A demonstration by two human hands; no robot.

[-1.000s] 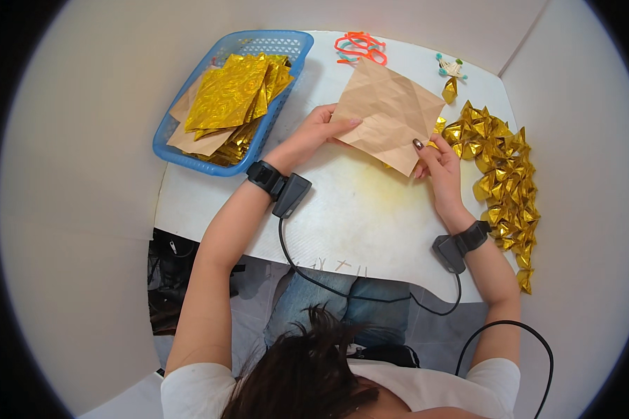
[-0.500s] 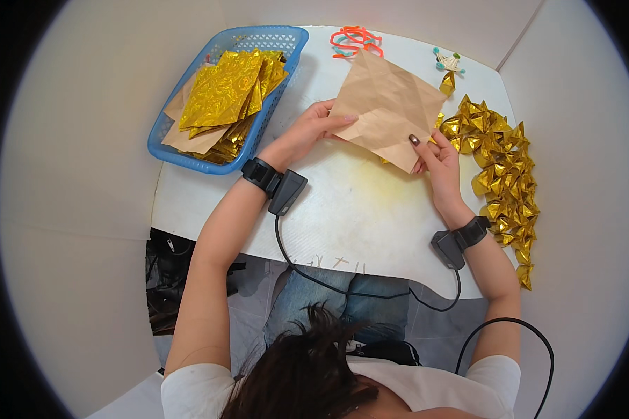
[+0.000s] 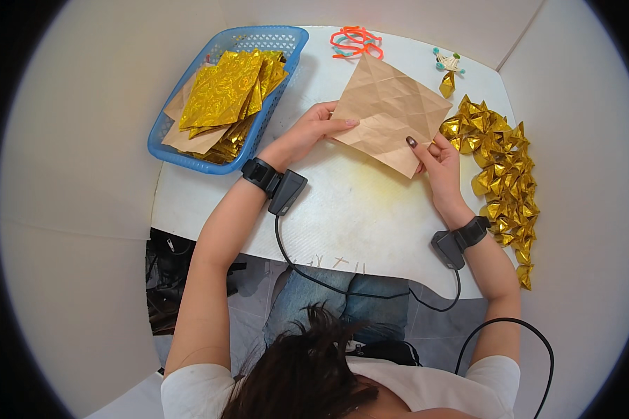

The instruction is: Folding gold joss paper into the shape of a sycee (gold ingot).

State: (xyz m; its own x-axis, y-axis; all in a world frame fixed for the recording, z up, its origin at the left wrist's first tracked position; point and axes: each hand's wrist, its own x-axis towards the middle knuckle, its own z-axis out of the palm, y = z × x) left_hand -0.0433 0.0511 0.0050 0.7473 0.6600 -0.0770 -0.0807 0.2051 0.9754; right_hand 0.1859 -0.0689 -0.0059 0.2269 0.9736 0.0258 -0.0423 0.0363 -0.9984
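Observation:
A creased sheet of brown paper (image 3: 391,105) is held between both hands above the white table, its plain side facing up. My left hand (image 3: 318,129) pinches the left corner, thumb on top and fingers underneath. On the lower right edge, my right hand (image 3: 437,160) grips the paper with the thumb on top; its other fingers are partly hidden. Close by on the right, folded gold foil paper pieces (image 3: 503,164) lie in a pile. To the left, a blue plastic basket (image 3: 154,150) holds a stack of gold foil paper sheets (image 3: 220,87), some brown side up.
Orange and teal loops (image 3: 356,43) lie at the table's far edge. A small cluster of white sticks with teal tips (image 3: 449,64) is at the far right, beside one folded gold piece (image 3: 447,85). Black cables (image 3: 307,279) run from both wristbands. Pale walls flank the table (image 3: 210,209).
The brown paper has shifted slightly to the right and toward me, turning a little. Both hands keep their hold on it.

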